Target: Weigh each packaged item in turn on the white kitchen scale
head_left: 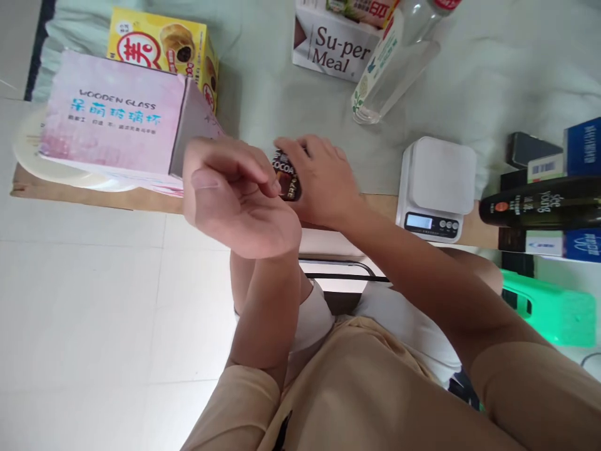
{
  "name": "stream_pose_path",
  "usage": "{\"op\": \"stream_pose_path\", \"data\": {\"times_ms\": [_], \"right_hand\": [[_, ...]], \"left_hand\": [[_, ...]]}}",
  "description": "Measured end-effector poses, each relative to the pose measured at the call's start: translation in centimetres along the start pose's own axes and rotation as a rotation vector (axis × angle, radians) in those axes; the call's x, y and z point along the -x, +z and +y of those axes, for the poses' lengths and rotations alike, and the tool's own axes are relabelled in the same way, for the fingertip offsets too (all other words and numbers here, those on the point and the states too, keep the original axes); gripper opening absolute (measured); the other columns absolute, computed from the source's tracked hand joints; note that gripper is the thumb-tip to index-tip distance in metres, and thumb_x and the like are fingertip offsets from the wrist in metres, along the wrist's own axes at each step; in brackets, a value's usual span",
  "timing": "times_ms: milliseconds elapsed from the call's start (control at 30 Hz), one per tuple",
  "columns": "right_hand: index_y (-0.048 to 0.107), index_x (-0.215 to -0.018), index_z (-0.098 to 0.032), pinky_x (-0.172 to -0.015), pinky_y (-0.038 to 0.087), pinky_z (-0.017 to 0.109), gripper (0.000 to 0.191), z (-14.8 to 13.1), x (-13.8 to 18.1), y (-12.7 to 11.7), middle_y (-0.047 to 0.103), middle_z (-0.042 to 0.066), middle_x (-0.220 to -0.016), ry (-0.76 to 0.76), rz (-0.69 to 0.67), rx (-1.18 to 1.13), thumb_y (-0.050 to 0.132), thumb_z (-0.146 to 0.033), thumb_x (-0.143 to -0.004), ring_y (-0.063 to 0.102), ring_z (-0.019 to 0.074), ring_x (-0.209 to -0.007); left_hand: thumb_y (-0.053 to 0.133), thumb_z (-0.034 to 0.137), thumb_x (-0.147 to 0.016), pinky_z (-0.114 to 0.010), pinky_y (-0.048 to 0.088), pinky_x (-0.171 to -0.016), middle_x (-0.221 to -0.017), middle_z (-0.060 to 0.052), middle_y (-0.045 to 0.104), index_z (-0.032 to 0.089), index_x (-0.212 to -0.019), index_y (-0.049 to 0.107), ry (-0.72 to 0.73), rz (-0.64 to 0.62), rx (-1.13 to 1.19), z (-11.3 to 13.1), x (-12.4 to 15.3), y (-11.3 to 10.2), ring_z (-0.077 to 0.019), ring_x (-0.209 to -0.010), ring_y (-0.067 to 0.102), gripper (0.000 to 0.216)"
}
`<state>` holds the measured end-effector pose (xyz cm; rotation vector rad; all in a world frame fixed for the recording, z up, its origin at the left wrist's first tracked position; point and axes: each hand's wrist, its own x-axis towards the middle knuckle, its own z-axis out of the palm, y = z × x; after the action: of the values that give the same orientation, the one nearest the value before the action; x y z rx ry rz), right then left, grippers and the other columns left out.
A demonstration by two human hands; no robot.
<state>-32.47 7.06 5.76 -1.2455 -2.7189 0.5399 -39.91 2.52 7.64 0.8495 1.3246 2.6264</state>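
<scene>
My right hand [326, 178] is wrapped over a small dark package marked COCOA [283, 168] at the table's near edge. Its fingers cover part of the package, so its full shape is hidden. My left hand [237, 200] is raised to the left of it and closer to the camera, palm turned up and fingers curled inward. Nothing shows between those curled fingers. Their tips overlap the dark package in the picture; whether they touch it I cannot tell. Behind my left hand stands a pink box [113, 119] with "Wooden Glass" lettering.
A yellow snack box [188, 44] stands behind the pink one, beside a pale round plate [28, 147]. Farther back are a white Su-per Meal box [328, 50] and a clear bottle [394, 69]. On the right lie a white kitchen scale [439, 178], a dark bottle [539, 203] and blue boxes [585, 147].
</scene>
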Motion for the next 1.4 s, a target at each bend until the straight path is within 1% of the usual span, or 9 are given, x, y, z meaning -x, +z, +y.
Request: {"op": "stream_pose_path", "data": {"times_ms": [100, 167, 300, 433, 600, 733, 900, 1000, 1400], "right_hand": [[0.052, -0.156, -0.021, -0.12, 0.049, 0.059, 0.09, 4.1, 4.2, -2.2, 0.06, 0.017, -0.148, 0.076, 0.194, -0.065, 0.077, -0.062, -0.08, 0.057, 0.0363, -0.136], [0.053, -0.153, -0.02, -0.122, 0.048, 0.063, 0.09, 7.7, 7.4, -3.6, 0.059, 0.019, -0.149, 0.15, 0.337, -0.053, 0.079, -0.061, -0.077, 0.057, 0.0382, -0.139], [0.053, -0.146, -0.023, -0.12, 0.049, 0.07, 0.085, 15.0, 12.6, -5.3, 0.062, 0.018, -0.143, 0.418, 0.508, 0.081, 0.078, -0.061, -0.074, 0.059, 0.0404, -0.136], [0.056, -0.144, -0.025, -0.118, 0.048, 0.073, 0.084, 18.8, 14.1, -5.1, 0.064, 0.017, -0.139, 0.576, 0.496, 0.117, 0.08, -0.06, -0.071, 0.061, 0.0412, -0.132], [0.059, -0.145, -0.026, -0.121, 0.044, 0.072, 0.084, 19.4, 12.9, -4.4, 0.062, 0.018, -0.141, 0.515, 0.421, 0.044, 0.086, -0.057, -0.071, 0.057, 0.0427, -0.136], [0.06, -0.146, -0.028, -0.127, 0.037, 0.073, 0.088, 20.0, 13.0, -4.6, 0.061, 0.017, -0.147, 0.405, 0.423, -0.022, 0.084, -0.067, -0.07, 0.054, 0.0432, -0.143], [0.065, -0.129, -0.028, -0.117, 0.051, 0.062, 0.055, 21.5, 15.4, -3.5, 0.065, 0.014, -0.126, 0.14, 0.899, -0.191, 0.046, -0.069, -0.098, 0.064, 0.034, -0.125], [0.064, -0.124, -0.027, -0.106, 0.055, 0.06, 0.051, 21.8, 16.5, -2.1, 0.061, 0.013, -0.115, 0.086, 1.06, -0.243, 0.04, -0.065, -0.1, 0.064, 0.0322, -0.112], [0.062, -0.122, -0.028, -0.103, 0.057, 0.058, 0.049, 21.8, 16.4, -2.2, 0.062, 0.011, -0.111, 0.117, 1.005, -0.303, 0.038, -0.064, -0.099, 0.065, 0.0301, -0.108]], "left_hand": [[0.049, 0.067, -0.105, -0.033, 0.021, -0.053, -0.059, 0.001, 0.024, 0.025, -0.065, 0.038, -0.025, -0.102, -0.026, -0.6, 1.0, 0.4, -0.0126, -0.048, 0.031, 0.059], [0.05, 0.083, -0.098, -0.037, 0.023, -0.053, -0.056, 0.0, 0.034, 0.026, -0.066, 0.042, -0.073, -0.221, -0.09, -1.2, 2.0, 0.6, -0.0144, -0.049, 0.036, 0.065], [0.037, 0.084, -0.101, -0.04, 0.027, -0.056, -0.058, -0.002, 0.048, 0.026, -0.066, 0.049, -0.191, -0.475, -0.212, -2.5, 4.5, 1.1, -0.0159, -0.052, 0.044, 0.069], [0.049, 0.081, -0.1, -0.04, 0.028, -0.055, -0.057, -0.001, 0.051, 0.026, -0.065, 0.055, -0.263, -0.601, -0.103, -3.8, 6.8, 2.4, -0.0158, -0.052, 0.045, 0.067], [0.049, 0.083, -0.1, -0.039, 0.028, -0.053, -0.056, -0.002, 0.052, 0.026, -0.064, 0.058, -0.334, -0.772, -0.135, -4.8, 8.8, 4.2, -0.0159, -0.05, 0.043, 0.067], [0.047, 0.085, -0.099, -0.04, 0.028, -0.054, -0.055, -0.003, 0.051, 0.027, -0.064, 0.057, -0.315, -0.787, -0.179, -5.6, 9.8, 5.4, -0.0169, -0.05, 0.044, 0.068], [0.049, 0.081, -0.1, -0.041, 0.03, -0.055, -0.058, -0.002, 0.051, 0.027, -0.067, 0.058, -0.319, -0.783, -0.182, -6.6, 10.3, 6.2, -0.0174, -0.053, 0.048, 0.064], [0.051, 0.078, -0.1, -0.043, 0.029, -0.053, -0.058, -0.002, 0.05, 0.028, -0.067, 0.057, -0.325, -0.777, -0.199, -6.6, 10.5, 6.3, -0.0179, -0.051, 0.048, 0.06], [0.044, 0.077, -0.103, -0.043, 0.03, -0.056, -0.058, -0.003, 0.05, 0.029, -0.066, 0.058, -0.261, -0.84, -0.348, -6.9, 11.5, 6.3, -0.0191, -0.052, 0.046, 0.062]]}}
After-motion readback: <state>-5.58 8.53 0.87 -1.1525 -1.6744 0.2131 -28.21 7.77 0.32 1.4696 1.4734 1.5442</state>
